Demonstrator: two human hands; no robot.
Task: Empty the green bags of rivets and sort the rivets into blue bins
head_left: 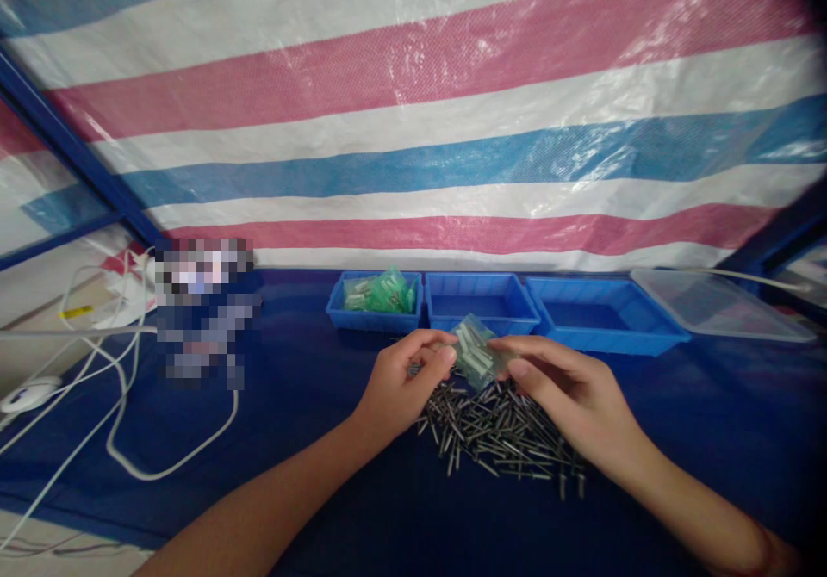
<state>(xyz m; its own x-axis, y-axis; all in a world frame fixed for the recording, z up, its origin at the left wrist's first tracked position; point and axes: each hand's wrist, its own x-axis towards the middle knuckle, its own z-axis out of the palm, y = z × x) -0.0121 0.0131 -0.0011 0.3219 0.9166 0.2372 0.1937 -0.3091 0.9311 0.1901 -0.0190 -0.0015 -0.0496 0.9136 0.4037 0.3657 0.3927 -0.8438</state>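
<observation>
Both my hands pinch a small clear plastic bag (474, 351) with pale pieces inside, held just above a pile of small metal pins (500, 429) on the dark blue table cloth (310, 405). My left hand (401, 383) grips the bag's left edge with thumb and fingers closed. My right hand (568, 387) holds the right edge, fingers pressed together over the pile.
Three blue trays stand in a row behind: the left one (375, 301) holds green-tinted bags, the middle (479, 301) and right (600, 314) look bare. A clear lid (711, 301) lies at right. White cables (122, 387) trail at left. A striped tarp (413, 112) hangs behind.
</observation>
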